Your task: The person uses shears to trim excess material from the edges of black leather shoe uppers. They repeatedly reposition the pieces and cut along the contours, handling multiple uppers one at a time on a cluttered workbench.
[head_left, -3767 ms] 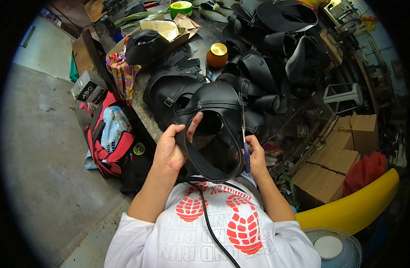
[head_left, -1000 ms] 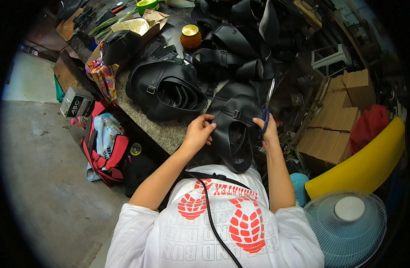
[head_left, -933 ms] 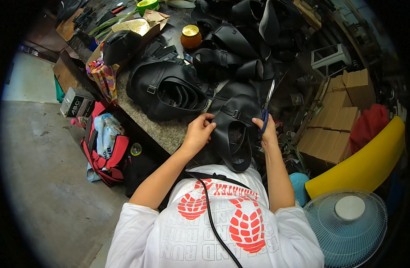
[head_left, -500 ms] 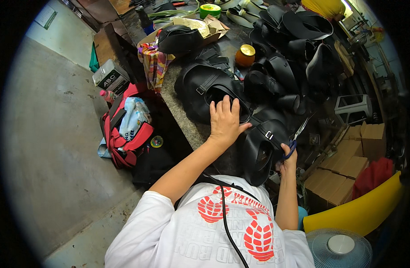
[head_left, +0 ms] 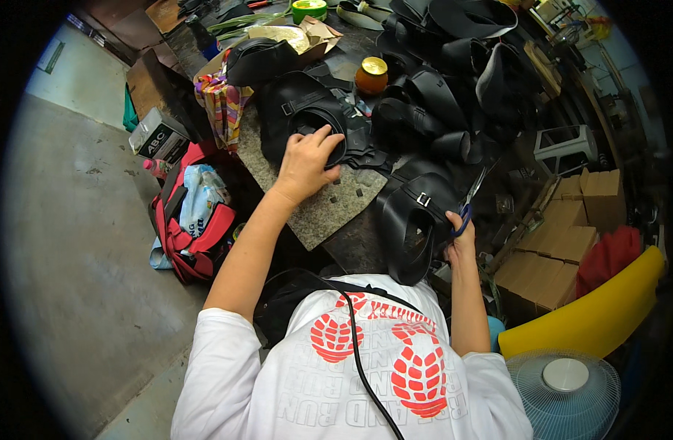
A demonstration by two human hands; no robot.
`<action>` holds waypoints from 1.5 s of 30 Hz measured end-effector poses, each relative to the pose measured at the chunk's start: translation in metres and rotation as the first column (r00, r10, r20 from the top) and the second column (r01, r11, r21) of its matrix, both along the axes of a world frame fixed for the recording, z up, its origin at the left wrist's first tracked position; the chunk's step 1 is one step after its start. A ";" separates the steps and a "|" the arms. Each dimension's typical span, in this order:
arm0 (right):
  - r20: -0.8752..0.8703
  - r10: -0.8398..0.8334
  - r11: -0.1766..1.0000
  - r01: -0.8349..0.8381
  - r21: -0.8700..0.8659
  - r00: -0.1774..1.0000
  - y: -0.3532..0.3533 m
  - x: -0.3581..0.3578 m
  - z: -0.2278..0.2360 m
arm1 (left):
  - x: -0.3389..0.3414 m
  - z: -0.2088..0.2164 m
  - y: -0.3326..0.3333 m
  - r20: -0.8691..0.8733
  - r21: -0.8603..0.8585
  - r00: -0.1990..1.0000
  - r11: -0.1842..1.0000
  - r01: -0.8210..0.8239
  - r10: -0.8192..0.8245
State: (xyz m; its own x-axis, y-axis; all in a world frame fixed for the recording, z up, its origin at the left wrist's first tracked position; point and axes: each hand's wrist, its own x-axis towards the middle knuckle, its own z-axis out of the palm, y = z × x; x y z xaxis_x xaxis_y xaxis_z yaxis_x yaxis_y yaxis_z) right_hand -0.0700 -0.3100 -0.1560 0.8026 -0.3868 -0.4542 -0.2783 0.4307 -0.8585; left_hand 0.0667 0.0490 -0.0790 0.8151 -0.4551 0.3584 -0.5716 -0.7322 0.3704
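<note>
My left hand [head_left: 305, 165] reaches to a black leather shoe upper [head_left: 281, 121] with a buckled strap. Its curled fingers lie at the rim of the round opening, with the thumb apart below. In my right hand [head_left: 461, 235] are scissors [head_left: 466, 210] with blue handles, their blades pointing up and away. Right beside that hand is a second black shoe upper [head_left: 407, 224] with a silver buckle; whether the fingers also pinch its edge I cannot tell. A speckled grey slab [head_left: 318, 220] lies under the first upper, with small dark bits on it.
More black leather uppers [head_left: 432, 103] pile up at the far right. An amber jar [head_left: 371, 77] with a gold lid stands behind the work. Cardboard boxes [head_left: 556, 257], a yellow curved piece [head_left: 586, 312] and a fan [head_left: 564, 389] are on my right; a red bag [head_left: 197, 238] is on my left.
My left hand has moved left and away, and the first upper has shifted the same way, uncovering more of the slab. The right hand still holds the scissors. The whole view has shifted slightly.
</note>
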 end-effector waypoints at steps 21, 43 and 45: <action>0.012 -0.070 0.994 0.069 0.086 0.997 0.003 0.004 -0.001 | -0.002 -0.071 -0.068 -0.165 -0.233 0.915 0.916 0.327 -0.369; -0.061 0.067 0.920 -0.085 -0.382 0.996 0.038 -0.007 0.023 | -0.101 -0.004 -0.093 -0.817 -0.575 0.343 0.623 -0.530 -0.463; 0.015 0.082 0.928 -0.071 -0.367 0.997 0.044 0.000 0.035 | -0.102 0.008 -0.085 -0.698 -0.630 0.629 0.709 -0.316 -0.341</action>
